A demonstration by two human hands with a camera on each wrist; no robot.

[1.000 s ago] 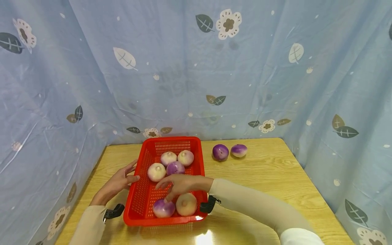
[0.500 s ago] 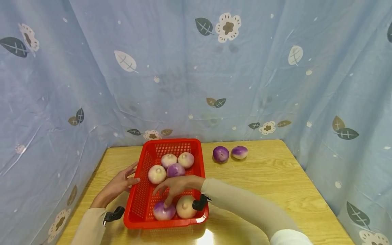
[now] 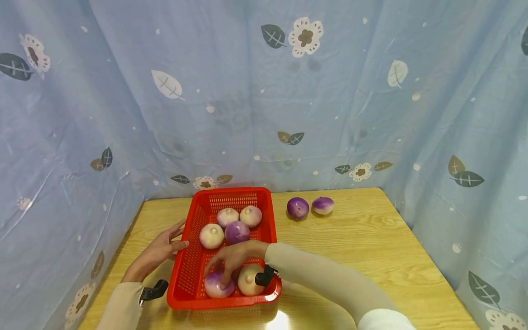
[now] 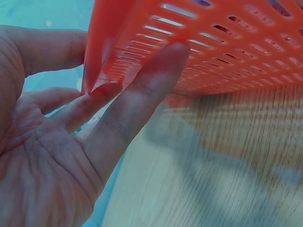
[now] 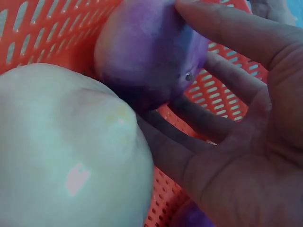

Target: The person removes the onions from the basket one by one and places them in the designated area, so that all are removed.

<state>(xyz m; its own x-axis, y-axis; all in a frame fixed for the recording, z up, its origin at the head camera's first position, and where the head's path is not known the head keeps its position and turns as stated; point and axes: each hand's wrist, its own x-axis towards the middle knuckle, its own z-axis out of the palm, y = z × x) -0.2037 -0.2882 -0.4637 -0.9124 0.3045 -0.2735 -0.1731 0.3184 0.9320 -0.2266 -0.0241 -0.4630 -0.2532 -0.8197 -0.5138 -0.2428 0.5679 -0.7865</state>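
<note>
A red plastic basket (image 3: 179, 279) holds several purple-and-white turnips. At its left side, my left hand (image 3: 158, 250) grips the rim; the left wrist view shows the thumb going behind the rim and fingers against the slotted outer wall (image 4: 236, 52). My right hand (image 3: 235, 256) reaches into the basket's near part and holds a purple turnip (image 3: 217, 286) between thumb and fingers. In the right wrist view that turnip (image 5: 147, 52) has the thumb on one side and fingers curled behind it. A pale turnip (image 3: 249, 279) sits right beside it, partly under the right wrist.
In the basket's far half sit a purple turnip (image 3: 237, 232) and pale turnips, one of them a white turnip (image 3: 211, 236) at left. Two more, a purple turnip (image 3: 298, 208) and a two-toned turnip (image 3: 323, 205), lie on the wooden table (image 3: 350, 233). Behind hangs a blue curtain (image 3: 231, 114).
The right hand has moved slightly left and down, closing its fingers round the near purple turnip, which has shifted and tilted a little. The left hand stays at the basket's rim.
</note>
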